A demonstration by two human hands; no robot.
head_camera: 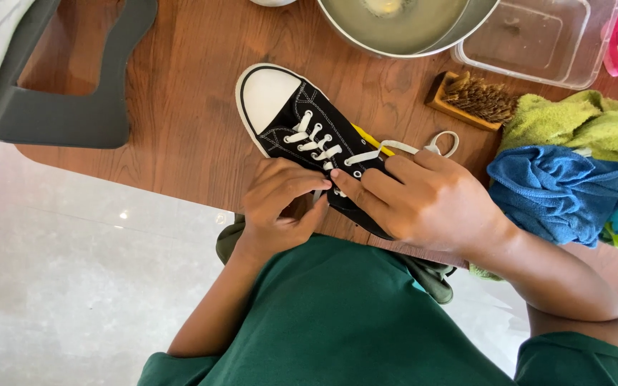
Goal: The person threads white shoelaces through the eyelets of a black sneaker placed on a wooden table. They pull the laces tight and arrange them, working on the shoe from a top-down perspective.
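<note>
The black sneaker lies on the table, its long axis running diagonally, white toe pointing up-left away from the person. Both hands meet at mid-shoe: left hand fingers pinch closed on the white lace end, while the right hand fingers press curled on the shoe's far side.

We read this as a home setting: a brown wooden table over glossy pale floor tiles. Far on the table sit a metal bowl and a clear tub; right, a scrub brush, green cloth, blue cloth.
</note>
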